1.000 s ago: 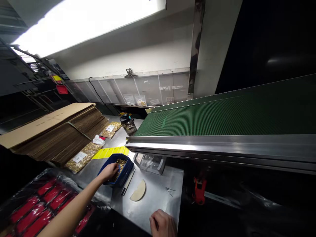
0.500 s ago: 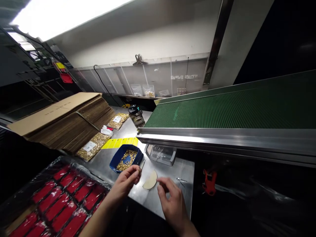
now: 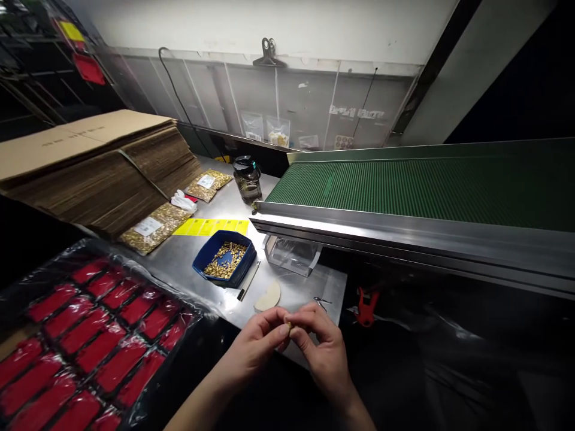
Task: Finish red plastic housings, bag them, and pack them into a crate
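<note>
My left hand (image 3: 263, 338) and my right hand (image 3: 321, 344) meet fingertip to fingertip above the front edge of the metal table. Between their pinched fingers is a small gold-coloured piece (image 3: 290, 326), mostly covered by the fingertips. Just beyond the hands a cream, rounded flat piece (image 3: 269, 296) lies on the table. A blue tray (image 3: 246, 268) farther left holds many small gold-coloured pieces (image 3: 227, 261). Beside the tray lies a thin pen-like tool (image 3: 249, 280). To the right of the hands rests a small metal tool (image 3: 322, 301), like tweezers or pliers.
A green conveyor belt (image 3: 359, 185) slopes across the right. Clear plastic bin (image 3: 294, 254) sits under its edge. Stacked cardboard (image 3: 135, 155), bags of gold pieces (image 3: 153, 227), yellow labels (image 3: 211, 227) and a dark jar (image 3: 248, 179) stand behind. Red wrapped packs (image 3: 94, 341) fill a lined box at left.
My hands were apart and have come together at the fingertips around the small piece. The view has shifted, so the table things sit higher in the picture.
</note>
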Demonstrator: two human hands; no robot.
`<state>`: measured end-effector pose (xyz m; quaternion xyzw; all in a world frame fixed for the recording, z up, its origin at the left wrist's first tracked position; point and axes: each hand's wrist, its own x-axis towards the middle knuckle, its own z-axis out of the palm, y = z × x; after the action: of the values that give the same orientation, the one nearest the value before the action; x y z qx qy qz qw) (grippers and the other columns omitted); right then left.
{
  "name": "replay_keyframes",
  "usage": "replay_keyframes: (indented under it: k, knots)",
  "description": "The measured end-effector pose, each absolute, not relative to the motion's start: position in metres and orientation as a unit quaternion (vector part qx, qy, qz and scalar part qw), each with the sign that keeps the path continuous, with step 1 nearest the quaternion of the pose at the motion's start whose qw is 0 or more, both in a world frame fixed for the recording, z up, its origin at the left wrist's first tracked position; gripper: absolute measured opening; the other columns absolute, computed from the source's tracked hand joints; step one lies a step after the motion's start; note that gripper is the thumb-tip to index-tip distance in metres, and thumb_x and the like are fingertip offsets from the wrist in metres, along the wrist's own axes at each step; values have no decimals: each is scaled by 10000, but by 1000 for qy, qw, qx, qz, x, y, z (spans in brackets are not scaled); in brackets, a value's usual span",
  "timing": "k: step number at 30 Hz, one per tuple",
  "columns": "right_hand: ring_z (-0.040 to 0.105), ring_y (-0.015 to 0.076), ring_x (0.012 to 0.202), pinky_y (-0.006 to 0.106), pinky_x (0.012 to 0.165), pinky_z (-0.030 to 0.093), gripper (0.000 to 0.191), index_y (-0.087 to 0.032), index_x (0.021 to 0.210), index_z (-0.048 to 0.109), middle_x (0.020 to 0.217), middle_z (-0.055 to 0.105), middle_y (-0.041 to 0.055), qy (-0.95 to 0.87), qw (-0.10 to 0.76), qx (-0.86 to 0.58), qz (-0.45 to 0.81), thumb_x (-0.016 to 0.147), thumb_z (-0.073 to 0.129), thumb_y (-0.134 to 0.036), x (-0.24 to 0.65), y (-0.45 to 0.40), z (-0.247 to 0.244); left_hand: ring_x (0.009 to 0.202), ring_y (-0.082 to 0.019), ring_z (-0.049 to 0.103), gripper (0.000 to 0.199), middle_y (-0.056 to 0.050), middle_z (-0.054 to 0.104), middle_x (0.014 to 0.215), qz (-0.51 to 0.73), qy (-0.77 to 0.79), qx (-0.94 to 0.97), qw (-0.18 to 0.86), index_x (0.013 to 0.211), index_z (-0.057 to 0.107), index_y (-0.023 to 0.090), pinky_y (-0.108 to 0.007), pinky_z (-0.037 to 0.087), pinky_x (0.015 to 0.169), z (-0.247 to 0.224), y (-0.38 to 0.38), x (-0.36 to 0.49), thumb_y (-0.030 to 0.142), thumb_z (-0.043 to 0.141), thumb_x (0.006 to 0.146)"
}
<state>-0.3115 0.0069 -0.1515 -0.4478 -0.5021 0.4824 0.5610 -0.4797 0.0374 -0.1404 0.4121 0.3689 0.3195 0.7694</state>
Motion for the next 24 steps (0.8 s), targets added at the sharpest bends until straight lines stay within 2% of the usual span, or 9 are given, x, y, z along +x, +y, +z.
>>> replay_keyframes:
  k: [7,10,13,17,20,24]
  knots:
    - [593,133,736,254,665,494,44,-264,874,778,826,593,-4,-424,605,-465,487,893,772,-303,-310,-3,-155,650,-92,460,238,15,577,736,343,372,392,769,914,686,157,-230,358,629,-144,32,-461,374,783,895]
    - [580,103,641,231,617,500,88,-257,898,753,784,610,-22,-305,642,-418,566,876,791,-333,-311,-8,-158,677,-108,531,235,-9,643,745,365,368,356,778,884,691,153,-237,407,656,-138,28,-454,368,785,894]
    - [624,108,653,218,620,525,150,-245,921,737,768,663,-16,-207,650,-384,622,847,821,-344,-307,-11,-157,737,-135,607,204,-35,705,799,383,373,322,781,882,707,157,-248,452,691,-129,25,-450,325,821,862]
    - [657,120,698,193,591,522,188,-224,924,742,803,714,10,-178,642,-374,645,811,851,-328,-297,-15,-153,767,-142,644,189,-36,742,844,398,382,315,772,917,740,174,-242,485,718,-124,23,-449,270,865,813]
    - [658,131,680,206,574,529,213,-214,934,740,806,729,26,-168,636,-384,648,797,858,-326,-293,-18,-152,782,-161,666,259,-62,773,858,398,397,313,766,1001,781,171,-261,514,752,-128,24,-447,310,874,804]
    - [643,120,661,197,562,517,218,-219,937,739,809,730,25,-151,633,-387,653,805,855,-348,-289,-21,-153,729,-178,671,277,-85,788,832,398,413,337,747,974,809,174,-285,529,716,-131,24,-443,385,867,804]
